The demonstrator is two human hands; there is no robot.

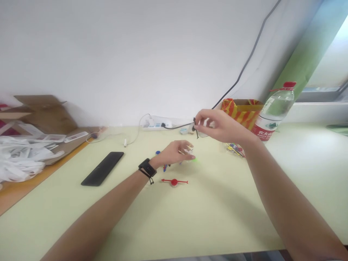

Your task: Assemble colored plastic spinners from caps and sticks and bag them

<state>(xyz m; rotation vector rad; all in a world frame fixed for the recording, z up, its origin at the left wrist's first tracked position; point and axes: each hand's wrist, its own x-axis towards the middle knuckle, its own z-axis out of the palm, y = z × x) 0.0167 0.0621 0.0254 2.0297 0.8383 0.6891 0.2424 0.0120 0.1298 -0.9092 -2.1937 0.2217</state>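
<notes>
My right hand (214, 123) is raised above the far side of the table. Its thumb and fingers pinch a small black arrow spinner (196, 128), held with the arrow nearly upright. Lower and to the left, my left hand (176, 152) hovers over a group of small spinner pieces, its thumb and fingers curved and apart. Clear and pale bits show between those fingers, and a green piece (195, 160) lies by the thumb tip. Partly hidden under the wrist is a blue arrow piece (165, 168). Nearer me lies a red arrow spinner (174, 182) on a round base.
A black phone-like slab (102, 169) lies left. A power strip (156, 125) stands along the wall. At right are a water bottle (274, 114), a striped bag (241, 112) and a packet of colourful pieces (235, 149). White straps (21, 156) and cardboard (45, 112) fill the left edge.
</notes>
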